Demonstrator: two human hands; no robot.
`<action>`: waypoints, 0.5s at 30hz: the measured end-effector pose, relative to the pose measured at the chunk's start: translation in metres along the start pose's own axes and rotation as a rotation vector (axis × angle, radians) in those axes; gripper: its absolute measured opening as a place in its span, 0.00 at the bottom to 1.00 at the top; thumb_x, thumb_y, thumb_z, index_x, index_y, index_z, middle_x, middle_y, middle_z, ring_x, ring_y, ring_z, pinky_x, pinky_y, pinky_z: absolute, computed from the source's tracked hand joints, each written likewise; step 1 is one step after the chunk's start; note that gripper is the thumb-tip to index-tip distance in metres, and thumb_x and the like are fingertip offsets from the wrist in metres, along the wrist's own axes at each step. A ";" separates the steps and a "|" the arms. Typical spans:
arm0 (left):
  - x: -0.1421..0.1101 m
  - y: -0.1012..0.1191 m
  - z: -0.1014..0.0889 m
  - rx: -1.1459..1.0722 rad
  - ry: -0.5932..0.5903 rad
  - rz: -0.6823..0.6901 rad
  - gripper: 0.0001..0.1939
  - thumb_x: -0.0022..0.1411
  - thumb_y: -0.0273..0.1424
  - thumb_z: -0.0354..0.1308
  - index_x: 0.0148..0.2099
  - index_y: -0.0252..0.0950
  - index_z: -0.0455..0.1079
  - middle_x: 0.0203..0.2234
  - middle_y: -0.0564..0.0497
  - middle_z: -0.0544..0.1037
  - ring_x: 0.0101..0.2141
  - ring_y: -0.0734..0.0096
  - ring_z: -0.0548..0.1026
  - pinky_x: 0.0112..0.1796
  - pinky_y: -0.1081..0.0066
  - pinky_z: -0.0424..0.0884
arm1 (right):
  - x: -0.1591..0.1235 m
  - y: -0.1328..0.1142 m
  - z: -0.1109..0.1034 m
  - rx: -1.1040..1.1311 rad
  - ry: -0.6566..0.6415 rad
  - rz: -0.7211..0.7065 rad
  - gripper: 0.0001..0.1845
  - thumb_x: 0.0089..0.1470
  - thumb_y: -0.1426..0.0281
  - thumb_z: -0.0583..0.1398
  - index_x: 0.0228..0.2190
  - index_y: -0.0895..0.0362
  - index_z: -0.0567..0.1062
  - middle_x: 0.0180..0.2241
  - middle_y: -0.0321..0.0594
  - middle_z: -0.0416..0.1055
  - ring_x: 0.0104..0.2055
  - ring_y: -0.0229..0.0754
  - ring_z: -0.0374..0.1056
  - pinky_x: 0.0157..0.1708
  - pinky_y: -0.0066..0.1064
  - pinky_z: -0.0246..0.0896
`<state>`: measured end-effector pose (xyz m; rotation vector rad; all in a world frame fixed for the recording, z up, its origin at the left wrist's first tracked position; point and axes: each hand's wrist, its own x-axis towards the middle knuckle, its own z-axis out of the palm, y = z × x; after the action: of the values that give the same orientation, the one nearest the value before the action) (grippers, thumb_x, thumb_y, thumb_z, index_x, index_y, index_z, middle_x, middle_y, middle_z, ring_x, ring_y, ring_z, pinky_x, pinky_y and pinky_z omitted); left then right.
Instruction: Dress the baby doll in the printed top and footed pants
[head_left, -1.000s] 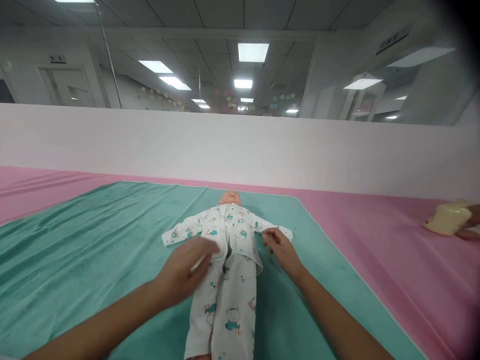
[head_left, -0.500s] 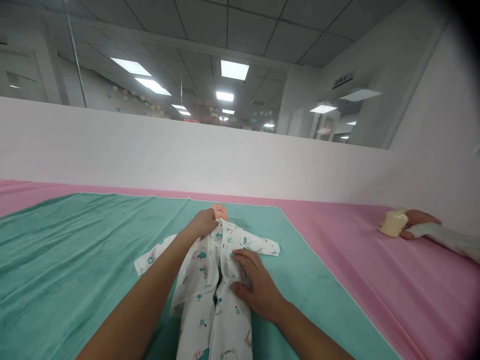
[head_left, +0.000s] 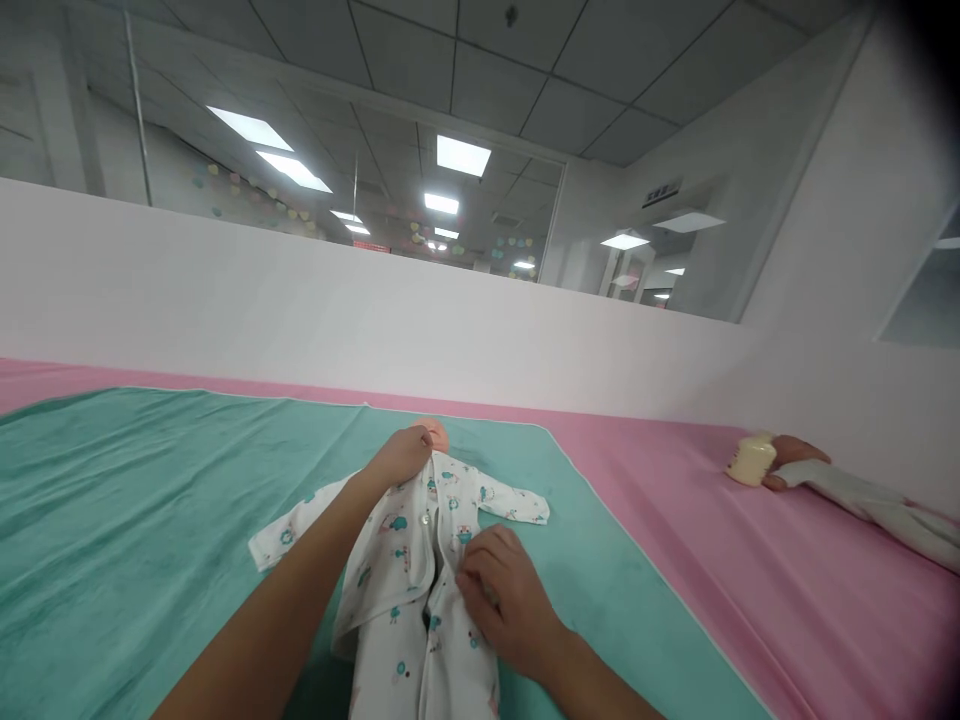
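A baby doll (head_left: 435, 432) lies on its back on a green cloth (head_left: 150, 480), with only its head showing above the clothes. It is dressed in a white printed baby jacket (head_left: 401, 530) with an open front and matching white trousers (head_left: 390, 665). My left hand (head_left: 405, 455) is closed at the jacket's collar, by the doll's chin; its fingertips are partly hidden. Lower down, my right hand (head_left: 510, 595) pinches the jacket's front edge on the right side, thumb and fingers together. Both sleeves stretch out sideways.
Pink cloth (head_left: 645, 480) lies beneath the green one and runs along the back and right. On it, at the right, a cream bottle (head_left: 752, 460) stands beside another doll (head_left: 802, 450) in pale clothing. A white wall (head_left: 375, 320) with glass above rises behind.
My right hand has gone from lying spread on the jacket front to pinching its edge, slightly lower. My left hand stays at the collar. The whole view has shifted a little.
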<state>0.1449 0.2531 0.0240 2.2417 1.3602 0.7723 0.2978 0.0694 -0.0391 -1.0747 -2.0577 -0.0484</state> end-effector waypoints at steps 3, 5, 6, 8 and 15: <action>0.001 -0.005 -0.005 0.013 -0.046 0.011 0.05 0.50 0.27 0.51 0.23 0.35 0.64 0.23 0.46 0.73 0.27 0.65 0.69 0.28 0.71 0.58 | 0.022 0.001 -0.001 0.080 0.169 0.222 0.09 0.59 0.69 0.47 0.27 0.54 0.63 0.29 0.37 0.64 0.34 0.39 0.60 0.36 0.33 0.57; 0.001 -0.009 -0.006 -0.001 -0.048 0.018 0.05 0.48 0.28 0.53 0.22 0.35 0.64 0.21 0.47 0.72 0.27 0.65 0.69 0.27 0.71 0.58 | 0.047 0.010 0.003 0.050 0.219 0.360 0.09 0.58 0.67 0.47 0.28 0.54 0.64 0.31 0.37 0.64 0.34 0.39 0.61 0.35 0.32 0.58; 0.002 -0.010 -0.006 -0.013 -0.043 0.027 0.05 0.48 0.28 0.54 0.22 0.35 0.64 0.22 0.48 0.72 0.27 0.65 0.69 0.27 0.71 0.58 | 0.062 0.016 0.006 0.001 0.202 0.406 0.08 0.57 0.66 0.49 0.29 0.54 0.64 0.32 0.38 0.65 0.35 0.39 0.62 0.35 0.32 0.58; 0.003 -0.013 -0.004 -0.048 -0.027 0.047 0.04 0.47 0.27 0.55 0.23 0.35 0.64 0.23 0.50 0.73 0.28 0.67 0.70 0.28 0.72 0.58 | 0.092 0.029 0.015 -0.143 0.071 0.469 0.08 0.53 0.65 0.51 0.32 0.55 0.66 0.34 0.41 0.67 0.36 0.42 0.64 0.35 0.33 0.58; 0.005 -0.020 0.006 -0.327 -0.002 -0.071 0.03 0.51 0.27 0.48 0.27 0.35 0.62 0.15 0.55 0.67 0.17 0.75 0.64 0.21 0.75 0.59 | 0.153 0.046 0.046 -0.518 -0.296 0.637 0.18 0.52 0.64 0.51 0.42 0.60 0.69 0.40 0.52 0.71 0.40 0.50 0.69 0.34 0.35 0.59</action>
<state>0.1370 0.2663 0.0089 1.9306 1.2064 0.8949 0.2519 0.2188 0.0165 -2.1278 -1.8970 -0.1080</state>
